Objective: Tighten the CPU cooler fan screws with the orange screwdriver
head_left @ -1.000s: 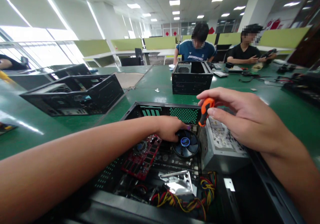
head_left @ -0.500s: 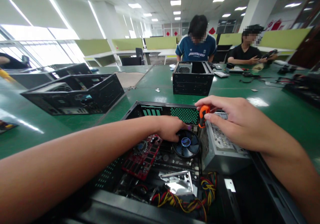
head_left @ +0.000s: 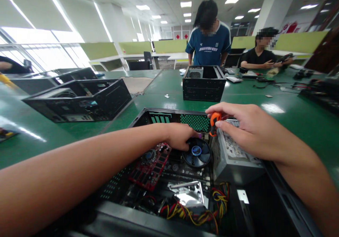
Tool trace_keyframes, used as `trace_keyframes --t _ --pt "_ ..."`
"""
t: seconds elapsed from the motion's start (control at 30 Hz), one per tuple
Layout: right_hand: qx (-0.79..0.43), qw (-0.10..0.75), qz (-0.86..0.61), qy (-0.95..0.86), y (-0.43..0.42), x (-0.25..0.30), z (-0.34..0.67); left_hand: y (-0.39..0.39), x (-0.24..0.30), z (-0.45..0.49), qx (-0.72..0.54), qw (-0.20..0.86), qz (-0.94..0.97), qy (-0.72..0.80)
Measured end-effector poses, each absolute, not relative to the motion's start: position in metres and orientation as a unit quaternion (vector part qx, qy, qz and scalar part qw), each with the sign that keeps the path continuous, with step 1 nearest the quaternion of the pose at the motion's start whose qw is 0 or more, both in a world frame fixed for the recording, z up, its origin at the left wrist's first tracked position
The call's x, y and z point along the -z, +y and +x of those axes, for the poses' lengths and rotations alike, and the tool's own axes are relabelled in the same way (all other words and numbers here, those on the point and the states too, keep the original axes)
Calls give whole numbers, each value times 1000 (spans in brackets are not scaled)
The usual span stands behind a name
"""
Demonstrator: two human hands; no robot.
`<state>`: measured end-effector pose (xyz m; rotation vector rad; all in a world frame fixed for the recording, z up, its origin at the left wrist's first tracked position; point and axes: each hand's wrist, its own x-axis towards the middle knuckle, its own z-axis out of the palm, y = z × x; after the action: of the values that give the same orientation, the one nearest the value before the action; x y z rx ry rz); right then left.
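Note:
In front of me lies an uncovered computer case point(head_left: 124, 217) with its parts exposed. My left hand point(head_left: 182, 136) reaches in, its thumb and forefinger closed about the upper left rim of a round black cooling fan point(head_left: 196, 150); some fingertips are hidden. My right hand point(head_left: 243, 129) pinches the orange and black handle of a screwdriver point(head_left: 214, 124), held upright just behind the fan. The shaft's tip is out of sight. Beside the fan, under the right hand, is a grey metal power supply point(head_left: 235, 171). A red graphics card point(head_left: 150, 170) slants left of the fan.
Bundled coloured cables point(head_left: 192, 215) and a shiny metal bracket point(head_left: 189, 193) lie inside the case. Other open cases stand at left point(head_left: 79, 101) and straight ahead point(head_left: 203, 87) on the green table point(head_left: 156, 97). One person stands opposite; another sits at the right, holding something dark.
The person opposite has straightened up and stands taller behind the far case. My hands, the fan and the screwdriver stay almost in place.

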<state>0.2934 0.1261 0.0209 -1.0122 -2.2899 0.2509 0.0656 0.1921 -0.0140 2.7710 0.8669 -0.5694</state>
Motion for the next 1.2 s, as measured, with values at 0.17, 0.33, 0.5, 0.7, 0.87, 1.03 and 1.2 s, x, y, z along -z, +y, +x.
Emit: trace_keyframes --t 0.17,0.33,0.5,0.7,0.87,1.03,1.2 --pt "-96 307 -384 -866 127 -21 294 192 14 65 190 87 934 291" --pt "-86 304 -407 -857 127 -22 293 192 12 66 200 91 933 285" --pt "-94 302 -414 -854 128 -24 294 191 11 67 205 85 932 288" --pt "-67 314 -375 -869 129 -22 296 191 12 67 201 83 934 283" --pt "-61 311 -403 -858 131 -19 294 194 14 66 205 84 932 287" --pt "-143 321 -414 -840 130 -21 291 191 11 62 198 68 934 291" --pt "-162 323 -412 -836 127 -26 283 191 6 54 208 64 926 307"
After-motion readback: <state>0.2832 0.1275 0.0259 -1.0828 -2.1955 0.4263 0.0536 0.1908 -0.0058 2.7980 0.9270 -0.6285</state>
